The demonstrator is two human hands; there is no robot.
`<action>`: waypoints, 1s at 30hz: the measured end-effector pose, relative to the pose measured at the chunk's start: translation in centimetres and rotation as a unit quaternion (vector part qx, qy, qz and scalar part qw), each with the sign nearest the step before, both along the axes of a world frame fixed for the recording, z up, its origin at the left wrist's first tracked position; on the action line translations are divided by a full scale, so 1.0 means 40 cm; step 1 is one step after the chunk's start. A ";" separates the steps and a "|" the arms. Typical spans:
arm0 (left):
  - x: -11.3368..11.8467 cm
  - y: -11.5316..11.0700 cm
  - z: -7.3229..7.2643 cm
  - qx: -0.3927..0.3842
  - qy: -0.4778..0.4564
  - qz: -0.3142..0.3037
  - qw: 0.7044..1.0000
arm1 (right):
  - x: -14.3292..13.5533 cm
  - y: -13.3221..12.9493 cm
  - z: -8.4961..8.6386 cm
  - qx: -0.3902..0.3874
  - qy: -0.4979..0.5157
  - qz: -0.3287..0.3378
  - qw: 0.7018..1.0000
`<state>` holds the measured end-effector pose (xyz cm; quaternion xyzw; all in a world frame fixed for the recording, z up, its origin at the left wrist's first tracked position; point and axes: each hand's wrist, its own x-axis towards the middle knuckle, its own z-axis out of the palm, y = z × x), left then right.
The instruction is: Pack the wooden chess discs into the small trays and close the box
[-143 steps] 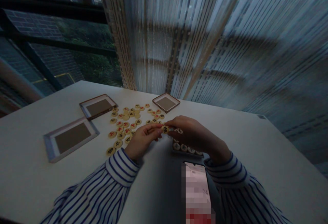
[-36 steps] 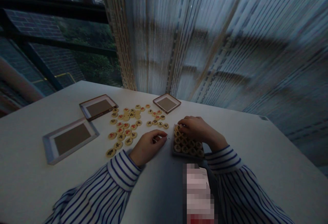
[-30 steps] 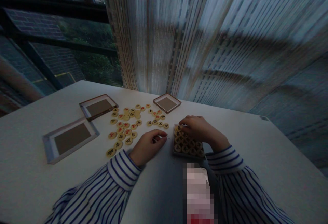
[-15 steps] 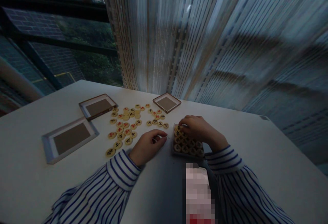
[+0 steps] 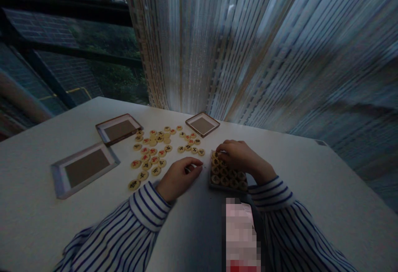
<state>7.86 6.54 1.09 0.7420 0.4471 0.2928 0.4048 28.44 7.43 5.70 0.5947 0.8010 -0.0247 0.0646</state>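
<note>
My right hand (image 5: 241, 155) bends over a small box (image 5: 228, 188) filled with rows of round xiangqi pieces (image 5: 224, 171). Its fingertips pinch at a piece in the box's far left corner, partly hidden by the fingers. The back of this hand covers the far right part of the box. My left hand (image 5: 180, 177) lies on the table left of the box, fingers loosely curved and thumb apart, with nothing visible in it. Beyond it are scattered loose xiangqi pieces (image 5: 152, 151), marked in red or black, a few of them blank side up.
On the white table (image 5: 298, 172) lie an open box lid (image 5: 120, 129), a larger pale tray (image 5: 85, 168) at left, and a small square lid (image 5: 202, 124) near the string curtain (image 5: 199, 56). A pixelated patch (image 5: 241, 234) hides something at the near edge.
My right fingertips have shifted very slightly at the box's far left corner. My left hand and the scattered pieces look the same.
</note>
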 end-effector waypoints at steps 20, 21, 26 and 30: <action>-0.001 0.004 -0.015 0.009 0.006 -0.010 1.000 | -0.008 -0.002 0.009 -0.010 0.004 -0.001 1.000; 0.000 0.004 -0.015 0.008 0.006 -0.009 1.000 | -0.008 -0.001 0.008 -0.011 0.006 0.000 1.000; 0.000 0.001 -0.013 0.004 0.006 -0.010 1.000 | -0.005 0.001 0.001 -0.003 0.008 0.003 1.000; -0.001 0.002 -0.015 0.004 0.004 -0.012 1.000 | -0.003 0.002 -0.002 -0.002 0.005 0.005 1.000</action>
